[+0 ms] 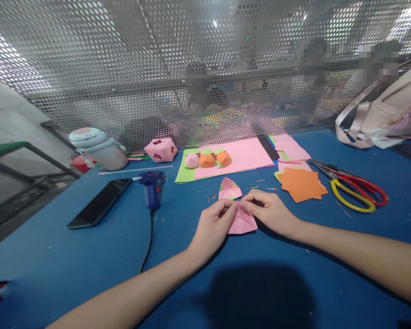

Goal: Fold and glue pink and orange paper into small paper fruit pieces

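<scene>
A folded pink paper piece [241, 222] lies on the blue table [89, 265], held between both hands. My left hand [214, 225] pinches its left edge with fingers closed. My right hand [269, 211] pinches its top from the right, fingers closed too. Just behind them lies another folded pink piece [229, 188] with a green corner.
A blue glue gun [152, 188] and a black phone [99, 203] lie at left. Pink and green sheets [241, 157] with folded paper balls [207, 160], an orange star stack [301, 183] and red-yellow scissors [354, 189] lie behind. A perforated metal screen [192, 68] backs the table.
</scene>
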Tool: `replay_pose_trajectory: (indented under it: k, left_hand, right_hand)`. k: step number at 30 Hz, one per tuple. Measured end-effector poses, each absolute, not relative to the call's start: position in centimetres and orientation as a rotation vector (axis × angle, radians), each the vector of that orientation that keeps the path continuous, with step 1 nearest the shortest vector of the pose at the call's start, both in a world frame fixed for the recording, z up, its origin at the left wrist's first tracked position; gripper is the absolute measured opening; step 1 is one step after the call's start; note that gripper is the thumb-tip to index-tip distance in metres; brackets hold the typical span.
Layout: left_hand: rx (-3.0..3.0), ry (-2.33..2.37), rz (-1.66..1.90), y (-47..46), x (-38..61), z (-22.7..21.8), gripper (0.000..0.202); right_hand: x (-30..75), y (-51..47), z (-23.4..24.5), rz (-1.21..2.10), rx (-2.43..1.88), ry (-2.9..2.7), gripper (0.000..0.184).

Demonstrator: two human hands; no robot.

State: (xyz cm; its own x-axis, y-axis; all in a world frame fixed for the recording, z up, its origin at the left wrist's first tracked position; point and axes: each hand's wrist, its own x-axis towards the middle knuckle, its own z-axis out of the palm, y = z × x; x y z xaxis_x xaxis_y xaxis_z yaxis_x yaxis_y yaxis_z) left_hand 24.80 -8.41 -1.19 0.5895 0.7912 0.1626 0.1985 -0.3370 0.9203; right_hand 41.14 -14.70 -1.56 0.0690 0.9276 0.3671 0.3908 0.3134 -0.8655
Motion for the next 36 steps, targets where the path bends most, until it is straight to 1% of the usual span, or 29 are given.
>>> replay_pose_trajectory:
  k: [16, 28, 36]
  left_hand:
    - [1.896, 0.798, 0.754, -8.53, 24.83, -1.17, 0.024]
    - [1.901, 0.765, 0.746, -8.60, 24.84, -1.24, 0.022]
    - [1.897, 0.730, 0.724, -8.51, 24.78, -1.36, 0.019]
  right_hand:
    - [41.02, -14.76, -1.36, 0.664, -1.344, -1.499, 0.011]
    - [40.77, -14.92, -1.34, 0.526, -1.327, -1.552, 0.012]
    - [40.75, -15.06, -1.26, 0.541, -1.311, -1.565, 0.010]
